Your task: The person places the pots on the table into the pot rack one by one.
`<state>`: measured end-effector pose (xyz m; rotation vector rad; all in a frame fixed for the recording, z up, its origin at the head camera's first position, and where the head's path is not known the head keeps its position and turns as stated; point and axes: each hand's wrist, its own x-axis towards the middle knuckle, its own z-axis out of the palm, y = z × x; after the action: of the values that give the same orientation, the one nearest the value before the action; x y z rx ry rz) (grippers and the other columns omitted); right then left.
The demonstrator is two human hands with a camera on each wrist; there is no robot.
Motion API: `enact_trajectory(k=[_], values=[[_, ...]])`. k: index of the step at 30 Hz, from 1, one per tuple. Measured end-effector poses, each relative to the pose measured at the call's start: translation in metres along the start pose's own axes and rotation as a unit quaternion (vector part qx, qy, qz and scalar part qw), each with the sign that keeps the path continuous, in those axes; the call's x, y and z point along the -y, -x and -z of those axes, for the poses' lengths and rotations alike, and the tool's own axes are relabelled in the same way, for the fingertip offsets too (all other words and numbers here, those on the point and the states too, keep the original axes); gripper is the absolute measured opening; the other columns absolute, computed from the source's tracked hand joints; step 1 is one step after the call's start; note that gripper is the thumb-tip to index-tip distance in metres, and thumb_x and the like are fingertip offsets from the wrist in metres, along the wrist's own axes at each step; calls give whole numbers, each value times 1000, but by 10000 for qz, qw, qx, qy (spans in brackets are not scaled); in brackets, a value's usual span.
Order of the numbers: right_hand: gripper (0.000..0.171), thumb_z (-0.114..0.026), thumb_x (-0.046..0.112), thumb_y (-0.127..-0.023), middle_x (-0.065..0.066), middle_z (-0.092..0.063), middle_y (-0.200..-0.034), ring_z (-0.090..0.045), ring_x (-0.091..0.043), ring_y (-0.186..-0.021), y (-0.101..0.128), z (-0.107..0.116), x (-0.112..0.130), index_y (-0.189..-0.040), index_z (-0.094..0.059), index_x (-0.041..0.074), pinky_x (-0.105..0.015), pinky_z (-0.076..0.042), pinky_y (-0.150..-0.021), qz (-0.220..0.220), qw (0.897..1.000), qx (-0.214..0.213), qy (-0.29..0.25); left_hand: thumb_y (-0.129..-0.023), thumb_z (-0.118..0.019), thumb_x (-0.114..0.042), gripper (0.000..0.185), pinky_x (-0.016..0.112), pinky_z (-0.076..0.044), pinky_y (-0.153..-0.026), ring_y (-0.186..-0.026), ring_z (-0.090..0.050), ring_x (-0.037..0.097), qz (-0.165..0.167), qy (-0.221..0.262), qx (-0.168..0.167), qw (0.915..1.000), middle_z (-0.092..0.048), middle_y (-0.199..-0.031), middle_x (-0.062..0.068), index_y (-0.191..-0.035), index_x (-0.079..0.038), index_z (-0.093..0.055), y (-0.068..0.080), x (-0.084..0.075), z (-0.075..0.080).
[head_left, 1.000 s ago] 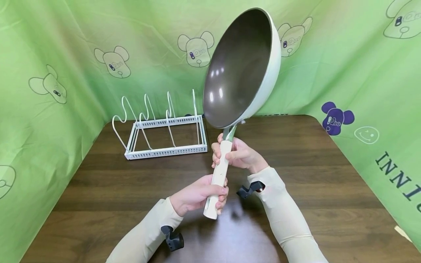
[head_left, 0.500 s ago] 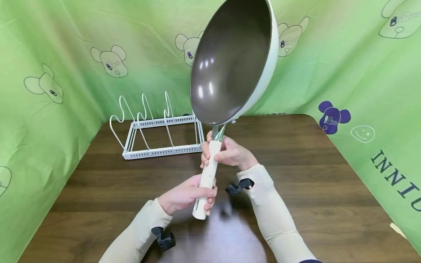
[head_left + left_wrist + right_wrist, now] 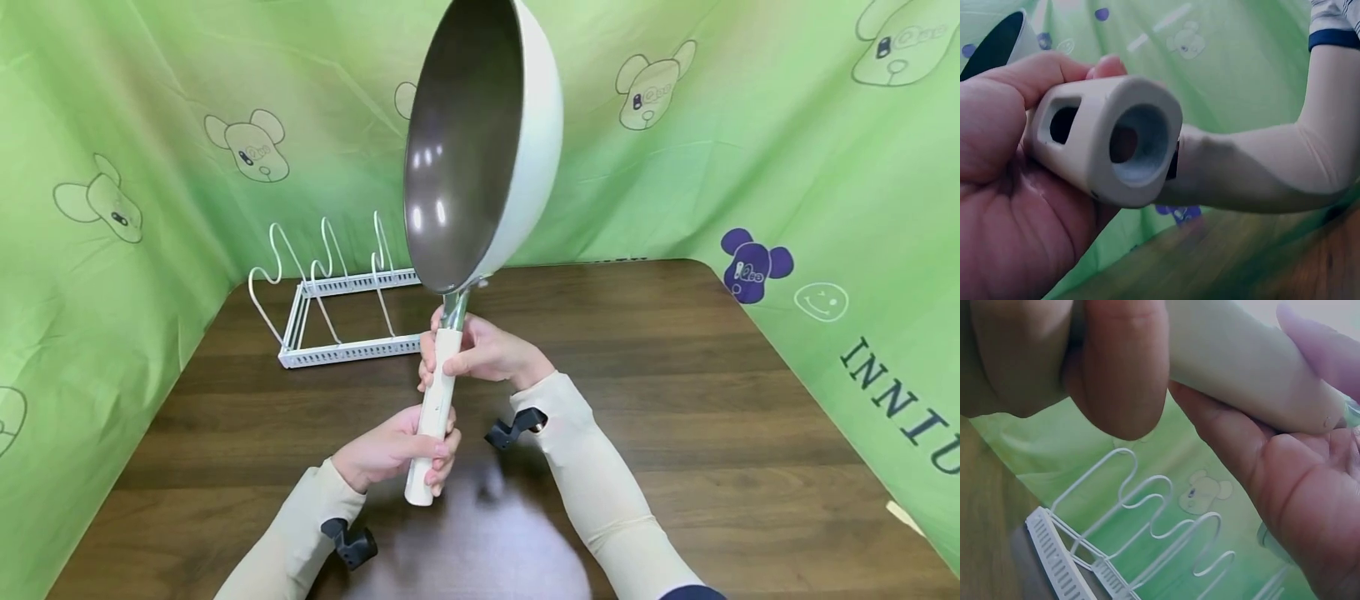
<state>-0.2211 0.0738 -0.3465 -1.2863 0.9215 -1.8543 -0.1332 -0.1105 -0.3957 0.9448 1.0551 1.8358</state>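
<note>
Both hands hold up a deep frying pan (image 3: 465, 158), dark brown inside and pale outside, its bowl upward and its top cut off by the head view's edge. The left hand (image 3: 397, 450) grips the cream handle (image 3: 435, 408) near its lower end. Higher up, beside the metal neck, the right hand (image 3: 491, 354) holds the same handle with its thumb across the front. In the left wrist view, the handle's end (image 3: 1100, 150) shows a round hole and a side slot. The right wrist view has the right palm (image 3: 1310, 494) against the handle.
A white wire pan rack (image 3: 352, 352) stands on the brown wooden table (image 3: 675, 400) at back left; the pan hides its right end. Green printed cloth (image 3: 622, 200) hangs round the back and sides. Black camera mounts (image 3: 516, 427) sit on the wrists.
The pan and both hands have moved left, across the rack's right end. The bowl has turned, so more of its pale outer side shows. Both grips stay the same.
</note>
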Motion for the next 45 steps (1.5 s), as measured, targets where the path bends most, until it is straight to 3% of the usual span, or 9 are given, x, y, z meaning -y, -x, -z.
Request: enact_trajectory(k=[4,11,18,29,38,45], values=[[29,-68,1,-90,-5,-63,-93,-63,-24,-91,-10,-2,-3,-105,-45,12,-46,-53,-90,-238,9997,-92,18,-95,-44,2,20,25,-53,-65,-65,-54,8,-181,69,137,9997,-51,-79,-4,-106,-13,-40,9,3,7],[31,-47,-17,-84,-5,-65,-92,-69,-24,-90,-22,-8,-11,-101,-41,8,-37,-57,-83,-745,9960,-429,260,-99,-52,-7,19,24,-53,-65,-63,-51,10,-444,489,505,9965,-44,-76,1,-110,-18,-41,22,11,18],[30,-45,-20,-85,-6,-66,-90,-69,-22,-86,-31,-10,-20,-100,-42,6,-34,-57,-80,-1024,9918,-612,460,-96,-47,-2,21,25,-54,-67,-59,-45,15,-625,773,971,9903,-37,-72,6,-109,-16,-37,30,18,30],[24,-45,-20,-87,-10,-67,-89,-69,-23,-87,-39,-4,-32,-95,-53,1,-35,-57,-83,-1337,9878,-706,362,-92,-46,-1,22,24,-53,-68,-55,-40,20,-749,908,1072,9872,-36,-72,6,-106,-12,-35,37,24,42],[25,-41,-21,-89,-9,-68,-89,-69,-22,-86,-42,-2,-41,-95,-52,1,-34,-57,-82,-1539,9835,-942,157,-90,-46,-1,20,22,-52,-68,-51,-35,20,-815,1178,1142,9831,-33,-71,7,-104,-10,-35,40,29,44],[29,-40,-24,-88,-7,-68,-88,-69,-20,-85,-40,-4,-46,-95,-51,2,-33,-57,-80,-1413,9849,-996,79,-89,-47,-1,20,22,-53,-68,-50,-34,21,-782,1227,1158,9826,-33,-69,8,-102,-9,-34,42,33,46]])
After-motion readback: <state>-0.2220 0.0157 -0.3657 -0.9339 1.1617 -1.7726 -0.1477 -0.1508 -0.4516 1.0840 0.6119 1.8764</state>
